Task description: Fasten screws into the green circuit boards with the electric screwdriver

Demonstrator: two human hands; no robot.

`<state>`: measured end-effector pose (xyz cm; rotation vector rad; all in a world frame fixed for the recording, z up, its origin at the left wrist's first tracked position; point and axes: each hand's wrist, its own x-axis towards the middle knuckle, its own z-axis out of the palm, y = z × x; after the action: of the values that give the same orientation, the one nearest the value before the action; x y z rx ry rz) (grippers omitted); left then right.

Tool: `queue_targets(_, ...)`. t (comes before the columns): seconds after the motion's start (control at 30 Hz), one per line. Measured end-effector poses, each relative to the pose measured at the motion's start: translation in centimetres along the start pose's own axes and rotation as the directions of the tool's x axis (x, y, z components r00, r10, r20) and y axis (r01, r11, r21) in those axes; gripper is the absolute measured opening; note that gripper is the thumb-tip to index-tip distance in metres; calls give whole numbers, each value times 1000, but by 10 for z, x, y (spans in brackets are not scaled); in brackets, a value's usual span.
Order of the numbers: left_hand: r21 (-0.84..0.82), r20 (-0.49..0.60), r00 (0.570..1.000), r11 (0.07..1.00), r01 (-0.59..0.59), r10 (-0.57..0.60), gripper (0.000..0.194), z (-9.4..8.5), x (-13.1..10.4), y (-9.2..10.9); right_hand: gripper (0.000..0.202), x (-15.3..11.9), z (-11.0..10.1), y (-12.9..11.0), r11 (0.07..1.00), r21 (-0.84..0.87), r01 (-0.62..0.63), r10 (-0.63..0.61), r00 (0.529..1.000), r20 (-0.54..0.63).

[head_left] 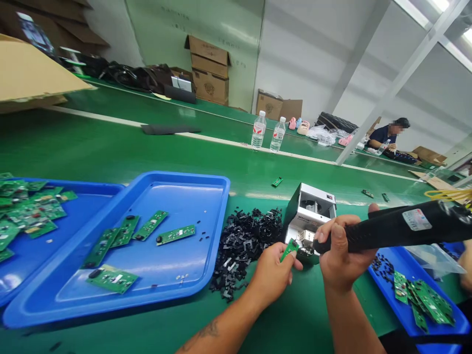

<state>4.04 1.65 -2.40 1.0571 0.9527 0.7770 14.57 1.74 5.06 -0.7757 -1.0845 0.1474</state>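
My left hand [271,275] pinches a small green circuit board [288,250] between thumb and fingers, close to the front of a silver and black screw feeder [316,209]. Wrapped round a black electric screwdriver [391,228], my right hand [341,250] holds the tool sideways, its nose pointing left towards the board. The tip is small beside the feeder's front, and I cannot tell whether it touches anything. A heap of small black plastic parts [247,241] lies left of the feeder.
A blue tray [223,221] at left holds several circuit boards; another blue tray [92,189] beyond it carries a pile of them. A third tray [391,305] stands at right. Two water bottles [258,130] stand behind. A co-worker [387,135] sits far right.
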Motion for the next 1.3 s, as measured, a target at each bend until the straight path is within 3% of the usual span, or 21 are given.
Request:
queue_targets(0.33, -45, -16, 1000, 999, 13, -13, 23, 3, 2, -2, 59, -4, 4, 9, 999, 34, -9, 7, 999, 50)
queue_targets(0.5, -65, -7, 1000, 998, -3, 2, 24, 3, 3, -5, 50, -7, 3, 12, 998, 53, -16, 10, 992, 127)
queue_targets(0.7, -92, -14, 1000, 996, -10, 9, 29, 4, 3, -4, 60, -18, 4, 17, 1000, -28, 14, -9, 984, 180)
queue_targets(0.97, -61, -18, 1000, 998, -11, 10, 21, 4, 4, -4, 58, -12, 4, 16, 998, 29, -56, 48, 977, 209)
queue_targets(1.3, -105, -20, 1000, 994, -9, 7, 27, 4, 4, -5, 50, -18, 2, 20, 999, -15, -49, 52, 976, 210)
